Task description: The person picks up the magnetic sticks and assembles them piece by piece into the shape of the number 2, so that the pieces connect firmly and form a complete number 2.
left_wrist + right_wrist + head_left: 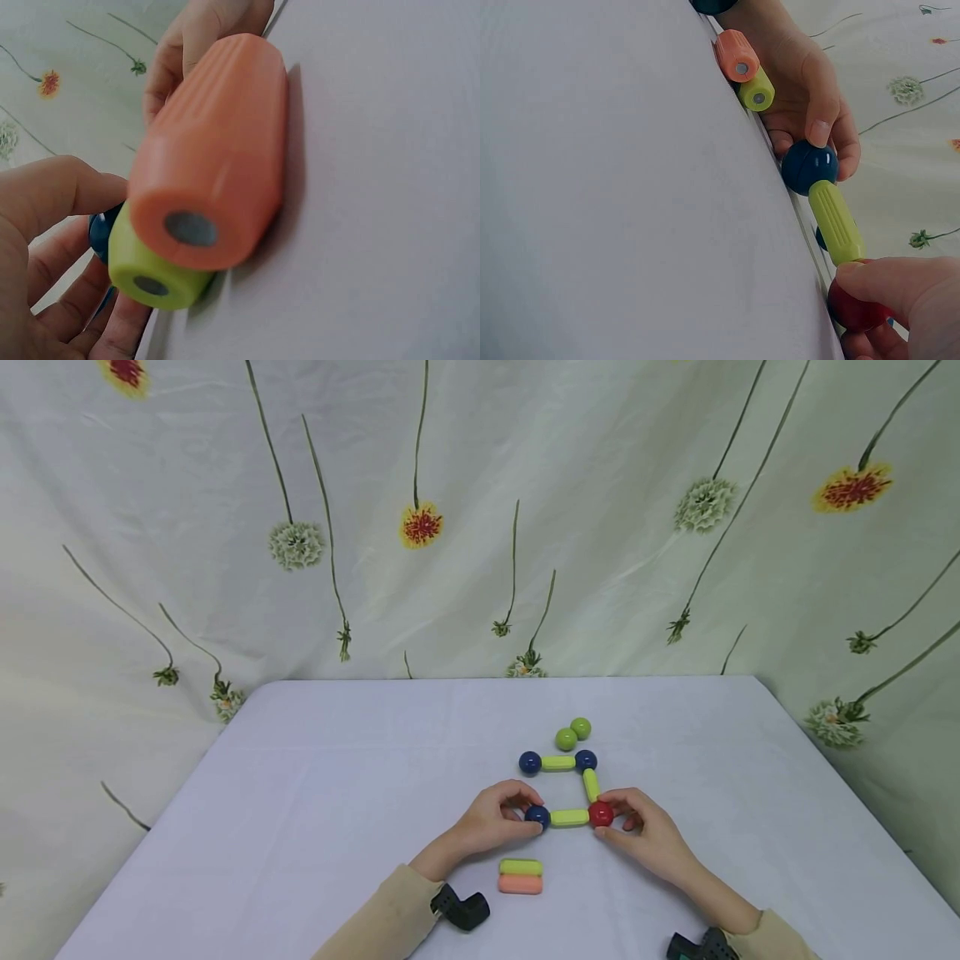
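Observation:
My left hand (pixel 495 817) pinches a blue ball (pixel 537 817) between thumb and fingers. With thumb and fingers, my right hand (pixel 648 835) grips a red ball (pixel 601 814). A yellow-green magnetic rod (pixel 569 817) joins these two balls. From the red ball another yellow-green rod (pixel 591 785) runs back to a second blue ball (pixel 586 760), and a third rod (pixel 558 763) links that to a blue ball (pixel 529 763) on the left. In the right wrist view, the left thumb lies on the blue ball (pixel 810 166) and the right thumb on the red ball (pixel 855 300).
Two green balls (pixel 566 739) sit side by side behind the joined pieces. Nearer the front, a loose yellow-green rod (pixel 521 867) and an orange rod (pixel 521 884) lie against each other. A white cloth covers the table (pixel 300 793); a flower-printed curtain (pixel 480 460) hangs behind it.

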A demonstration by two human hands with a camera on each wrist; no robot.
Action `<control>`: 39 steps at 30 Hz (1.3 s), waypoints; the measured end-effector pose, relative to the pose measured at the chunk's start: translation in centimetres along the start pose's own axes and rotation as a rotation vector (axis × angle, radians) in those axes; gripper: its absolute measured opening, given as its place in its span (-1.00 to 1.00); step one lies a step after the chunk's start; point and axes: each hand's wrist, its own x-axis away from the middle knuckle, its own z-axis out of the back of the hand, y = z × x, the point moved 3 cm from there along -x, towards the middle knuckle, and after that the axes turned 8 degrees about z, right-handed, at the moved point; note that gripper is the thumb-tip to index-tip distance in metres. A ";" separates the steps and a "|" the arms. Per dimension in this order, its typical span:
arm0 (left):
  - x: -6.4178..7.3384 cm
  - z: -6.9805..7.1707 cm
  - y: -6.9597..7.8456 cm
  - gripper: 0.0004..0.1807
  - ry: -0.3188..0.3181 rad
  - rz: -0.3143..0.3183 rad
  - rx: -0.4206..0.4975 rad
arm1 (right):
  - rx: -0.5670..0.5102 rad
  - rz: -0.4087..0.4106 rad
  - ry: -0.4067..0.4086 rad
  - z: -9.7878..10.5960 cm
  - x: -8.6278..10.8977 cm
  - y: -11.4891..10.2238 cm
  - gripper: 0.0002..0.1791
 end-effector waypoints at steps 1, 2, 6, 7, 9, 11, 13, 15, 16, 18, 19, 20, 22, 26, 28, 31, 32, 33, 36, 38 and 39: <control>0.0 0.0 0.0 -0.74 -0.001 0.001 -0.002 | -0.003 0.001 0.000 0.0 0.0 0.0 -0.58; 0.0 0.0 0.0 -0.74 -0.002 0.003 -0.004 | -0.005 0.003 0.000 0.0 0.0 0.0 -0.58; 0.0 0.0 0.1 -0.74 -0.003 0.005 -0.008 | -0.008 0.010 0.001 0.1 0.0 0.1 -0.58; 0.0 0.0 0.1 -0.74 -0.004 0.007 -0.008 | -0.006 0.010 0.001 0.1 0.0 0.1 -0.58; 0.0 0.0 0.1 -0.74 -0.004 0.007 -0.009 | -0.005 0.010 0.001 0.1 0.0 0.1 -0.58; 0.0 0.0 0.1 -0.74 -0.003 0.007 -0.010 | -0.006 0.009 0.003 0.1 0.0 0.0 -0.57; 0.0 0.0 0.0 -0.74 -0.001 0.009 -0.012 | -0.007 0.007 0.004 0.1 0.1 0.0 -0.57; -0.1 0.0 0.0 -0.74 0.002 0.008 -0.011 | -0.008 0.007 0.005 0.2 0.1 -0.1 -0.56; -0.1 0.0 0.0 -0.74 0.003 0.009 -0.011 | -0.008 0.007 0.005 0.2 0.1 -0.1 -0.56; -0.1 0.0 -0.1 -0.74 0.006 0.010 -0.008 | -0.006 0.009 0.003 0.2 0.1 -0.1 -0.56; -0.1 0.0 -0.1 -0.74 0.007 0.011 -0.006 | -0.007 0.012 0.003 0.2 0.1 -0.1 -0.57; -0.1 0.0 -0.1 -0.75 0.008 0.012 -0.005 | -0.007 0.013 0.003 0.2 0.1 -0.1 -0.57; -0.1 0.0 -0.1 -0.74 0.010 0.015 -0.004 | -0.009 0.018 0.004 0.2 0.0 0.0 -0.57; -0.1 0.0 0.0 -0.74 0.015 0.020 -0.001 | -0.010 0.033 0.010 0.2 0.0 0.0 -0.57; 0.0 0.0 0.0 -0.74 0.016 0.021 0.001 | -0.013 0.037 0.014 0.2 0.0 -0.1 -0.57; -0.1 0.0 0.0 -0.74 0.019 0.022 0.005 | -0.023 0.036 0.021 0.3 -0.1 -0.2 -0.57; -0.1 0.0 0.0 -0.74 0.019 0.022 0.006 | -0.026 0.034 0.021 0.3 -0.1 -0.3 -0.57; -0.1 0.0 0.0 -0.74 0.019 0.022 0.006 | -0.032 0.033 0.024 0.4 -0.1 -0.3 -0.57; -0.1 0.0 -0.1 -0.74 0.020 0.025 0.006 | -0.041 0.025 0.026 0.4 -0.1 -0.4 -0.57; -0.1 0.0 -0.1 -0.74 0.019 0.026 0.006 | -0.041 0.009 0.031 0.4 -0.1 -0.4 -0.57; -0.1 0.0 -0.1 -0.74 0.019 0.027 0.006 | -0.039 0.002 0.038 0.4 -0.1 -0.5 -0.57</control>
